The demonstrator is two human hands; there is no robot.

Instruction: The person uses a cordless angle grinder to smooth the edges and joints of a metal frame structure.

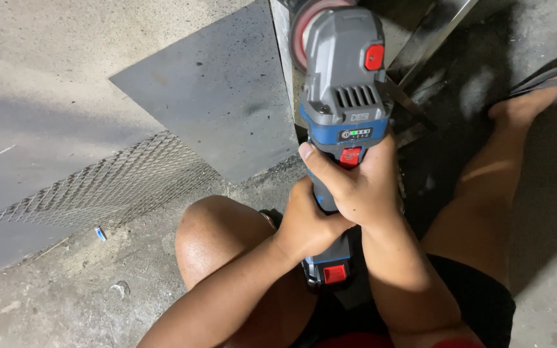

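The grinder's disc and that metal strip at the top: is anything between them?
Nothing visible is. Both hands, left hand and right hand, grip the grinder; its disc sits right at the metal strip, though contact can't be confirmed.

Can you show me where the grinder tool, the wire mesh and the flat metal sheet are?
Grey and blue cordless angle grinder [346, 84], head view, grey motor housing.
Grey expanded metal mesh [117, 187], head view, mesh middle.
Flat dark grey metal sheet [220, 90], head view, bare centre.

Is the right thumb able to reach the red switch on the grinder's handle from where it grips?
Probably yes: the right hand wraps the grinder just below the red switch, with nothing lying between. The left hand grips lower.
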